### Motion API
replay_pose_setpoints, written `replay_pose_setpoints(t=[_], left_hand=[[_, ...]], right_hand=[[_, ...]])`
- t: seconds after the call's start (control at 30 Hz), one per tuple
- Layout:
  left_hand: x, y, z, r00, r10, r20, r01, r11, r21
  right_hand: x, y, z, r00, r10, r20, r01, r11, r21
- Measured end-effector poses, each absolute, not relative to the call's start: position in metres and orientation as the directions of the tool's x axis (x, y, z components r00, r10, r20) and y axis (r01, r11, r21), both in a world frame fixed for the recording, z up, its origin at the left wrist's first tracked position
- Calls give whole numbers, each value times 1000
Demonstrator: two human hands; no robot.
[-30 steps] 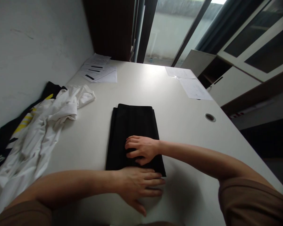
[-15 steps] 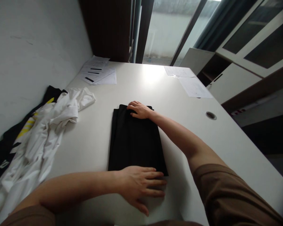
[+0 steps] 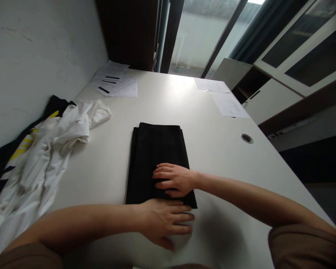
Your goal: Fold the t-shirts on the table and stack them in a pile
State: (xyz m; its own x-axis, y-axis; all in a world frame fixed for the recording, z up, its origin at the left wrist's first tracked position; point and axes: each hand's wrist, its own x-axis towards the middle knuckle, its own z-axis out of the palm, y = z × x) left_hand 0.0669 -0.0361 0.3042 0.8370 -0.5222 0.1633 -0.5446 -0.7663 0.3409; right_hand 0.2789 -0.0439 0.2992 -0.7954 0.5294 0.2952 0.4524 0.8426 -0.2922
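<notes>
A folded black cloth garment (image 3: pixel 159 149) lies flat on the white table (image 3: pixel 212 157), its layers slightly offset along the left and top edges. My left hand (image 3: pixel 165 221) rests palm down across the garment's near edge, fingers stretched out to the right and partly over the bare tabletop. On the lower right part of the cloth, my right hand (image 3: pixel 175 180) lies with its fingers apart and lightly curved. Neither hand grips anything. Which kind of garment it is cannot be told from its folded shape.
Crumpled white clothing (image 3: pixel 42 168) and black clothing with yellow print (image 3: pixel 49 112) lie along the left wall. Papers (image 3: pixel 112 80) sit at the far left corner, with more sheets (image 3: pixel 226 102) at the far right. A round cable hole (image 3: pixel 246 138) is near the right edge.
My right hand has come from the garment's far edge down towards me, onto its lower right part. My left hand stays at the near edge. The view has shifted slightly.
</notes>
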Motion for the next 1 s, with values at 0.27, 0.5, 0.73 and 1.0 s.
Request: replay_pose_setpoints(t=[0.27, 0.5, 0.73, 1.0], left_hand=[[69, -30, 306, 822, -547, 158, -568, -767, 299], [69, -27, 302, 814, -550, 185, -580, -758, 298], [67, -29, 305, 829, -520, 204, -559, -771, 306], [67, -31, 308, 858, -486, 167, -513, -801, 309]], right_hand=[[336, 82, 290, -597, 750, 286, 715, 659, -234], [370, 109, 290, -355, 872, 337, 863, 444, -241], [323, -28, 303, -485, 820, 303, 742, 569, -354], [323, -24, 287, -323, 936, 142, 898, 350, -267]])
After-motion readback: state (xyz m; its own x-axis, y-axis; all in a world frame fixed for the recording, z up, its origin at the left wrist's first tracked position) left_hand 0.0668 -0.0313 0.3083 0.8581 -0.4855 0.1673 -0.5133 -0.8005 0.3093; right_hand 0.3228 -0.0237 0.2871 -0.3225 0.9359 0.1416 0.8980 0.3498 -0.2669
